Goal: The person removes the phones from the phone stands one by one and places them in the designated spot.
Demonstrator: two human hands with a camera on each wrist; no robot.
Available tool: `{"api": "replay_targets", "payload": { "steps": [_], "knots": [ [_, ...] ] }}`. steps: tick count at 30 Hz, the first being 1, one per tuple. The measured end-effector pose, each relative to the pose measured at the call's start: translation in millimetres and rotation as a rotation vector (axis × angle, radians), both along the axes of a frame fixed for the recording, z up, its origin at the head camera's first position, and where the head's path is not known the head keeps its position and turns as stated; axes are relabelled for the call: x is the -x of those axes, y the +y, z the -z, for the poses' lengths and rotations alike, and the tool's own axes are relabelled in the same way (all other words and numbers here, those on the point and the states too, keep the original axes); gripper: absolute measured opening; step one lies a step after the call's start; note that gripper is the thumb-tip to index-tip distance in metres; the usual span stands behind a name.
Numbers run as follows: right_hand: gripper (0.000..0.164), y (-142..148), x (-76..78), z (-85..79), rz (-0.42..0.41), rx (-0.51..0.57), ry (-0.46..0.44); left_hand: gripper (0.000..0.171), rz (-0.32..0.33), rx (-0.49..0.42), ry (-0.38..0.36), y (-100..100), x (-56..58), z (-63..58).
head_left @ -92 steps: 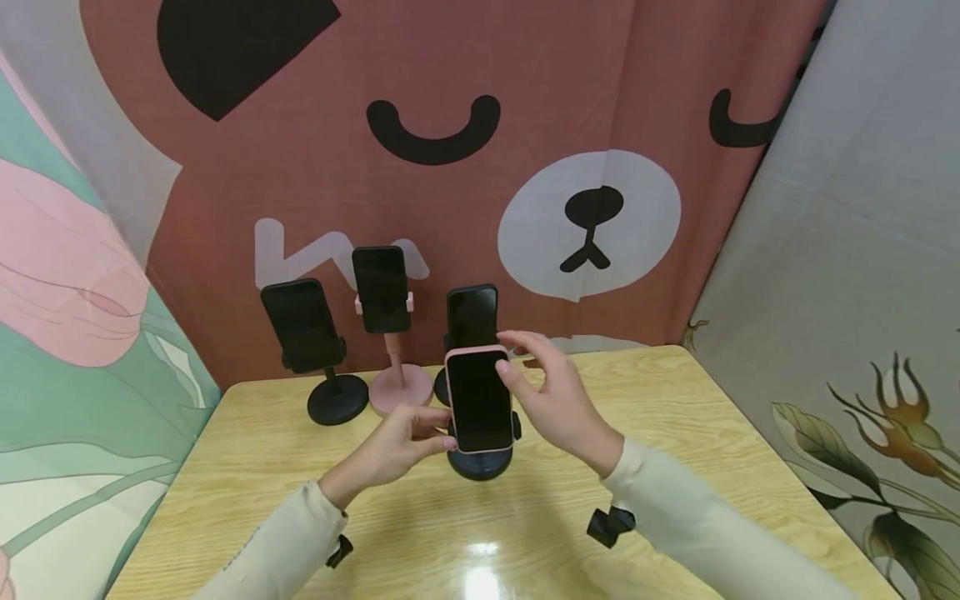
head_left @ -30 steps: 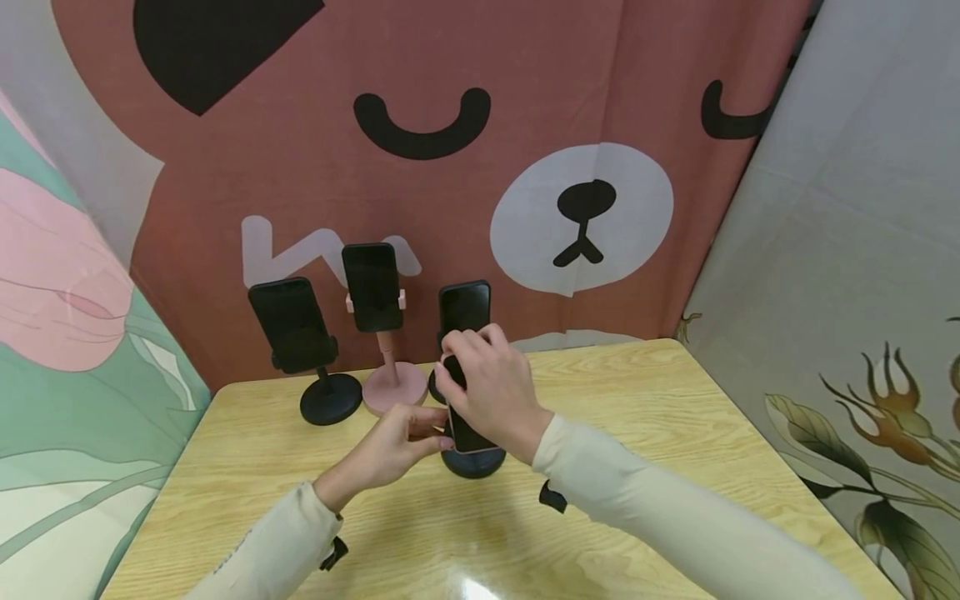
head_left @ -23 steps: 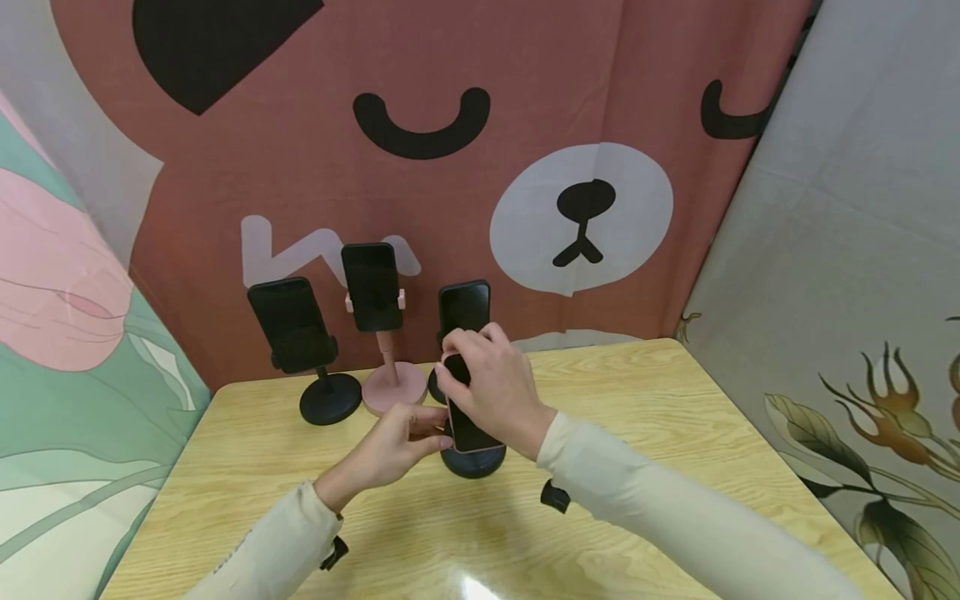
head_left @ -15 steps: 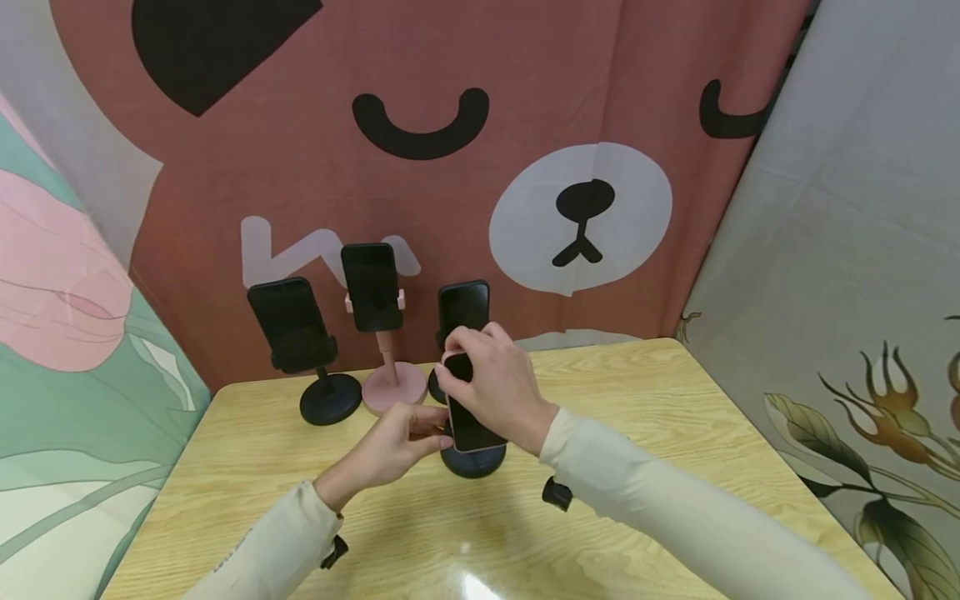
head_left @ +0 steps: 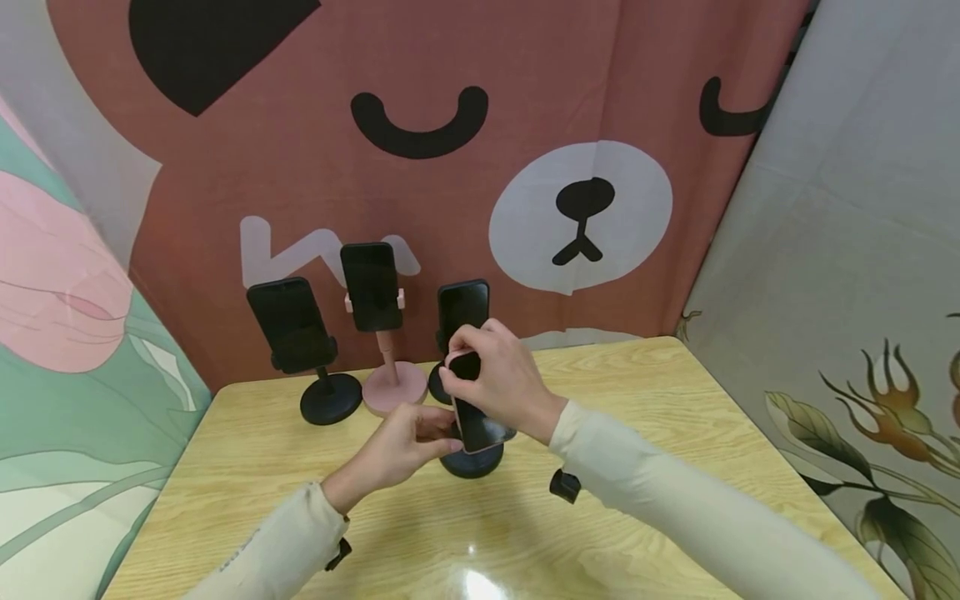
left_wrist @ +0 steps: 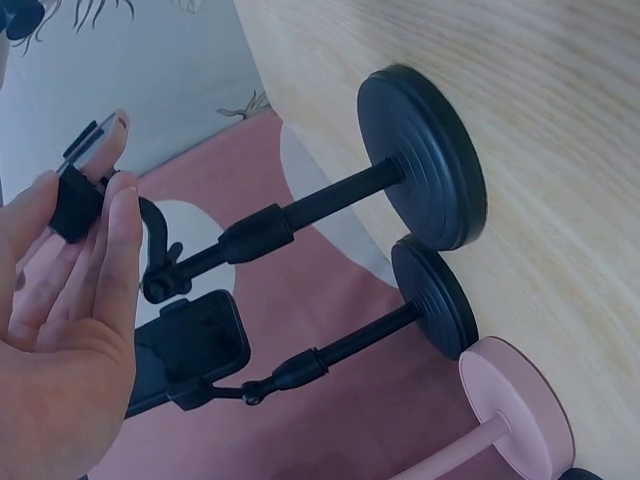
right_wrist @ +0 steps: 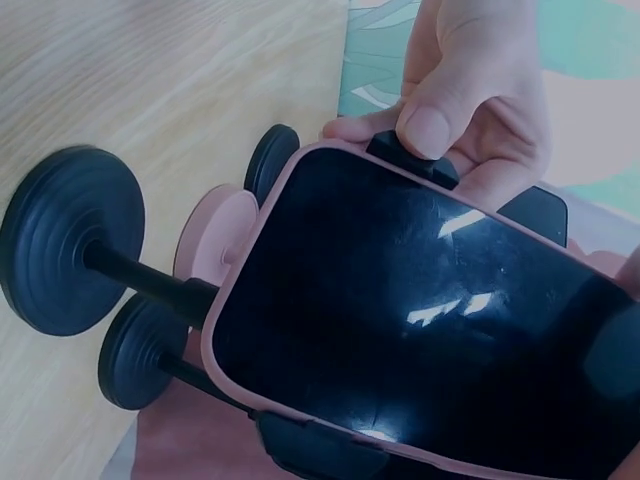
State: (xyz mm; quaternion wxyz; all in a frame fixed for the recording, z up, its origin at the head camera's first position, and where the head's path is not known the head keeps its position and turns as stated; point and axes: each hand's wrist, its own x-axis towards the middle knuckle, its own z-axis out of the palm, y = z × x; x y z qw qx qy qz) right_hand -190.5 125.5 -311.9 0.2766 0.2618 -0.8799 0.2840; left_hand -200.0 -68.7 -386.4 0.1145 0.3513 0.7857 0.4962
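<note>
Pink-rimmed phone [head_left: 474, 427], top in right hand [head_left: 508, 377].

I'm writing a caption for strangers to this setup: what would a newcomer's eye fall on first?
Probably the huge cartoon animal face on the cloth behind the table. Next, the pink-edged phone near the centre, its upper end gripped by the right hand while the left hand pinches a black clamp at its side. Then the pink stand, between two black stands towards the table's back.
</note>
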Motion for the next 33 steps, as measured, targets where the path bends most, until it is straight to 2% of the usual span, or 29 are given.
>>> {"api": "replay_targets", "payload": {
  "steps": [8,16,20,27,33],
  "knots": [
    [0.015,2.7,0.7,-0.4,-0.020,0.007,-0.014,0.026,-0.096,-0.005,-0.035,6.9,-4.7,2.9],
    [0.015,6.7,5.0,3.8,-0.065,-0.039,0.081,0.018,-0.169,0.037,0.015,16.9,-12.8,1.5],
    [0.016,8.0,8.5,6.2,-0.080,-0.049,0.103,0.015,-0.207,0.045,0.016,19.1,-15.9,0.8],
    [0.016,8.7,8.2,9.9,-0.086,-0.050,0.114,0.015,-0.241,0.046,0.014,21.1,-20.3,-1.2],
    [0.017,8.4,6.4,13.7,-0.069,-0.065,0.168,0.016,-0.251,0.048,0.031,20.8,-20.6,-1.7]
  ]
}}
